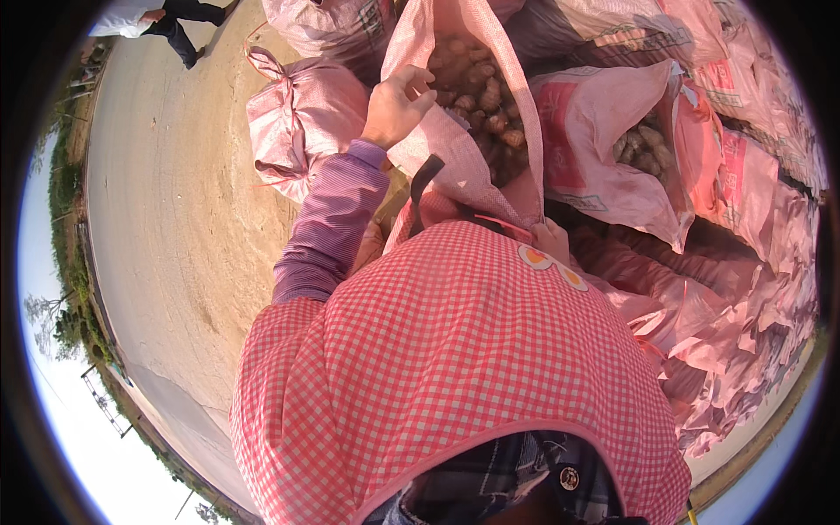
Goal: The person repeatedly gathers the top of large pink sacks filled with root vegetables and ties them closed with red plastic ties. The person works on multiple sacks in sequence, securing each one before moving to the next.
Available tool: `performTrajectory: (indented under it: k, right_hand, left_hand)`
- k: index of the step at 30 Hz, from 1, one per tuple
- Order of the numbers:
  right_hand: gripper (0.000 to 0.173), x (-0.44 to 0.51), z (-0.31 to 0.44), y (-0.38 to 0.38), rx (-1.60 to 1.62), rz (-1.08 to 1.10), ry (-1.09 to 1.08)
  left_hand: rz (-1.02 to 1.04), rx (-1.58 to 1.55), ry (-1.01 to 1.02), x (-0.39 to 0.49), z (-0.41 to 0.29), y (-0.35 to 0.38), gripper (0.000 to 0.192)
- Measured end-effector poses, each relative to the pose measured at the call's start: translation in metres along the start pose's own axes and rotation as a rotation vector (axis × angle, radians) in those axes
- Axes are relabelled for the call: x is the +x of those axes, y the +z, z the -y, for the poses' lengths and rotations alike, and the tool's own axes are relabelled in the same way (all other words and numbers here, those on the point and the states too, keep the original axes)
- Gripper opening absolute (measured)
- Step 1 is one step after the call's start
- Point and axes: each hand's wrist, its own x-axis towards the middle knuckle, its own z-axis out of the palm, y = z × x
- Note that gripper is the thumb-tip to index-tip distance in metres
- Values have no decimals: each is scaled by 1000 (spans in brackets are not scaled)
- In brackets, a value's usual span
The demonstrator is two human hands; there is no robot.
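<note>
An opened pink woven sack [453,144] stands before me, filled with brown, knobbly tubers [489,95] that look like taro. At the sack's left rim is my left hand [399,108], its fingers bent and its thumb apart from them. Whether it pinches the cloth cannot be made out. My right hand [552,240] grips the near right corner of the rim, partly hidden by my pink checked smock [459,328]. A thin red tie [502,222] lies across the near side of the sack, by that hand.
A tied pink sack [305,125] sits at the left. On the right, another opened sack [590,131] shows paler tubers [643,151]. Many piled sacks [722,315] fill the right side. A person [177,26] is on the paved ground [177,197] at the far left.
</note>
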Motion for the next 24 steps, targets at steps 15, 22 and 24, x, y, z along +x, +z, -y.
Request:
performTrajectory:
  k: [15, 22, 24]
  right_hand:
    - [33, -40, 13, -80, 352, -293, -176]
    - [21, -43, 110, -174, 120, -528, -459]
    - [20, -30, 135, -173, -78, -470, -506]
  left_hand:
    - [665, 547, 523, -155, 7, 104, 18]
    - [850, 413, 437, -130, 6, 114, 29]
    - [888, 375, 435, -123, 10, 120, 29]
